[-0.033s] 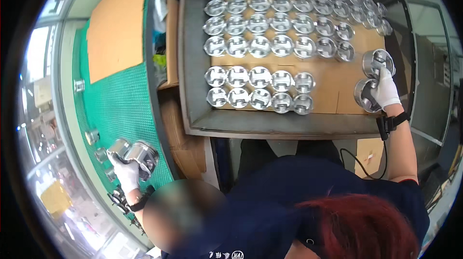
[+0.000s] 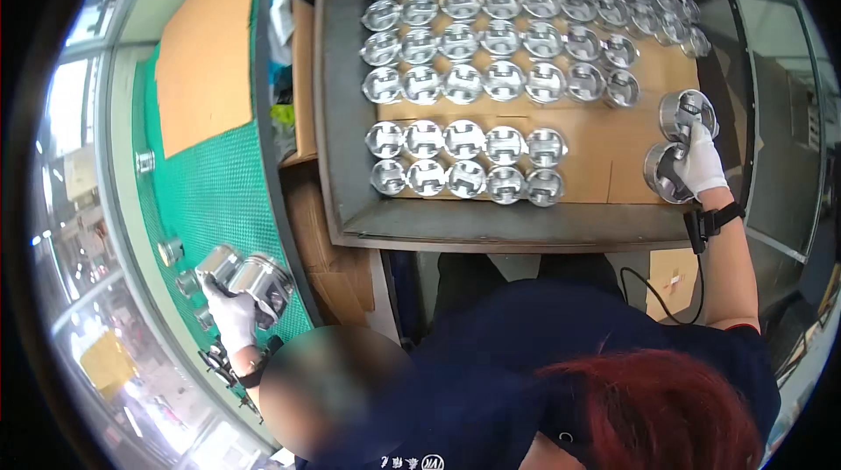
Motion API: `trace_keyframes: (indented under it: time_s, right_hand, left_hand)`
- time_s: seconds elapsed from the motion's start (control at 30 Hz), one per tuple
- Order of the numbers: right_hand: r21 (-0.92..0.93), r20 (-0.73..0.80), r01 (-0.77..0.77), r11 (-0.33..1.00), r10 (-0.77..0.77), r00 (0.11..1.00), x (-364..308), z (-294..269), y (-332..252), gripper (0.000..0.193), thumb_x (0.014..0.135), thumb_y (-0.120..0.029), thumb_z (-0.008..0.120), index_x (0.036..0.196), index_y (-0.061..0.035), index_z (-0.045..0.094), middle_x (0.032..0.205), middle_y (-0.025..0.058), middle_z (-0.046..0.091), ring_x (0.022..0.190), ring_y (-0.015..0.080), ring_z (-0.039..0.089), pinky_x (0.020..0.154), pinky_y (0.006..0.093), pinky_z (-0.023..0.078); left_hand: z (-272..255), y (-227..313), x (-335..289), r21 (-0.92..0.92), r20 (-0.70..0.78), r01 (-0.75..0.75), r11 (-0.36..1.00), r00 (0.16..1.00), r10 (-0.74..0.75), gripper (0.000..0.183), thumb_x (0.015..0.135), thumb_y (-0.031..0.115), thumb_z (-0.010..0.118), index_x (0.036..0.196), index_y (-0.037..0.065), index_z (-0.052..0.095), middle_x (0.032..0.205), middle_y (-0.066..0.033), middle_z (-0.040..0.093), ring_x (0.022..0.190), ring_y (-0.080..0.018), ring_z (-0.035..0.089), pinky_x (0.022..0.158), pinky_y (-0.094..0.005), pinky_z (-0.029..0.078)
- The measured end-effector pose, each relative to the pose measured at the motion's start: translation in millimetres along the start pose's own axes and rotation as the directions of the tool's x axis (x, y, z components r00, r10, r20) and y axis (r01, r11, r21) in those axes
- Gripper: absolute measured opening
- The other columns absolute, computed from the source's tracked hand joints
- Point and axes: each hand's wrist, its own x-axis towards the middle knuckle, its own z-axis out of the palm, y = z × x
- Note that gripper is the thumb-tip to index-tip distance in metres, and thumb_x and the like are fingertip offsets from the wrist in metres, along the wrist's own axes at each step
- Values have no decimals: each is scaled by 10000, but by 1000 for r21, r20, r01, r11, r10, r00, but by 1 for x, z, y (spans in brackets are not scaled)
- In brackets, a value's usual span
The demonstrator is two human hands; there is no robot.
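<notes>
My left hand point(image 2: 231, 319), in a white glove, is closed on two silver pistons over the green mat: one piston point(image 2: 219, 265) on the left, another piston point(image 2: 263, 284) on the right. At the far side of the picture, my gloved right hand point(image 2: 701, 165) has its fingers wrapped at two more pistons, an upper piston point(image 2: 687, 116) and a lower piston point(image 2: 666, 172), by the right wall of the metal tray point(image 2: 491, 240). Its fingertips are partly hidden against them. Several rows of pistons point(image 2: 464, 83) stand open side up in the tray.
Brown cardboard point(image 2: 587, 174) lines the tray's bottom. Left of it runs a bench with a green textured mat point(image 2: 215, 190), a cardboard sheet point(image 2: 206, 58) and several small metal pieces point(image 2: 170, 251). Dark fixtures point(image 2: 223, 365) sit near my left wrist. A cable point(image 2: 644, 303) hangs from the right wrist device.
The tray and the bench appear slightly further left in the picture. Both hands keep their pistons and hardly move.
</notes>
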Motion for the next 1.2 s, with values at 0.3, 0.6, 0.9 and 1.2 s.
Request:
trace_keyframes:
  time_s: [0.3, 0.6, 0.9, 1.2]
  right_hand:
    - [59, 260, -133, 989, 113, 959, -20, 53, 127, 474, 787, -27, 685, 1229, -2, 515, 1218, 305, 592, 1095, 496, 595, 923, 502, 519]
    - [147, 450, -142, 979, 61, 891, -5, 107, 114, 459, 758, -18, 731, 1165, -56, 522, 1287, 240, 543, 1046, 474, 623, 881, 525, 527]
    - [181, 460, -66, 981, -25, 888, 17, 194, 101, 383, 851, -35, 620, 1218, -65, 513, 1353, 248, 518, 969, 465, 660, 836, 551, 543]
    - [147, 390, -68, 987, 5, 921, 1, 246, 85, 293, 965, -94, 506, 1258, -90, 499, 1459, 187, 491, 986, 440, 682, 851, 539, 561]
  left_hand:
    - [74, 379, -166, -764, 506, -5, 646, 617, 603, 426, 982, 279, 561, 1277, -28, 542, 1120, -181, 689, 1029, -321, 677, 914, -437, 563]
    - [387, 505, -296, -220, 635, -915, 338, 129, 761, 539, 801, 207, 748, 1232, -32, 528, 1056, -230, 652, 967, -378, 648, 842, -474, 531]
    - [510, 468, -329, 7, 627, -979, 202, 162, 762, 386, 914, 160, 563, 1279, 35, 548, 1057, -168, 645, 1007, -337, 606, 782, -423, 494]
    - [478, 452, -319, -145, 593, -938, 315, 172, 786, 674, 870, 156, 603, 1495, 12, 395, 1413, -252, 521, 1277, -438, 522, 1054, -519, 402]
